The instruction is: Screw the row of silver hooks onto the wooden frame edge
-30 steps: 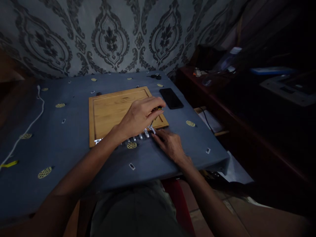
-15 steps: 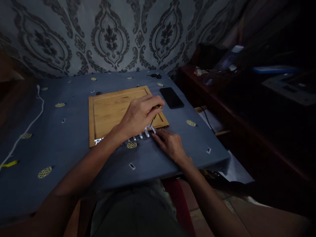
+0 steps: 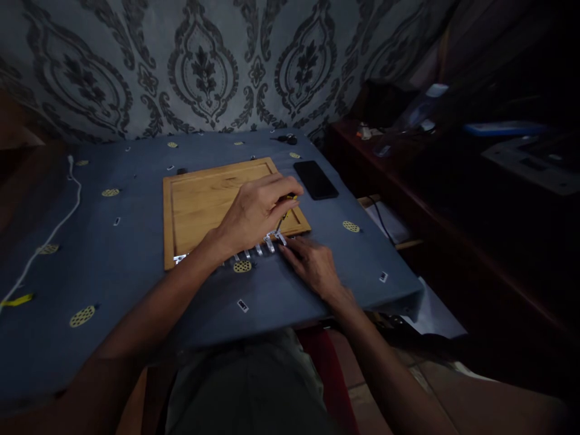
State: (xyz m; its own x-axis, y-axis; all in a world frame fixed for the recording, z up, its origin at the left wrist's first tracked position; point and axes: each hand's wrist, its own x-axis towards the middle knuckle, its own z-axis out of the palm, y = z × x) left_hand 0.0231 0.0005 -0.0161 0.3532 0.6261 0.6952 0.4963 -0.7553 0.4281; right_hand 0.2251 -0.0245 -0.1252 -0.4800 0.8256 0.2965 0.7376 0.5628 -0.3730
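Note:
My left hand [image 3: 256, 211] is closed round a small screwdriver [image 3: 284, 214] with a yellow and black handle, its thin shaft pointing down at the right end of a metal hook rail [image 3: 254, 251]. The rail lies along the near edge of a wooden board [image 3: 199, 202] on the blue tablecloth [image 3: 113, 260]. My right hand [image 3: 310, 263] rests on the cloth just right of the rail, its fingers pressed flat against the rail's end. My left forearm hides the middle of the rail.
A black phone [image 3: 316, 180] lies right of the board. A white cable [image 3: 54, 226] runs down the left of the table. Keys [image 3: 285, 139] sit near the patterned wall. A dark side table [image 3: 408, 181] with clutter stands to the right.

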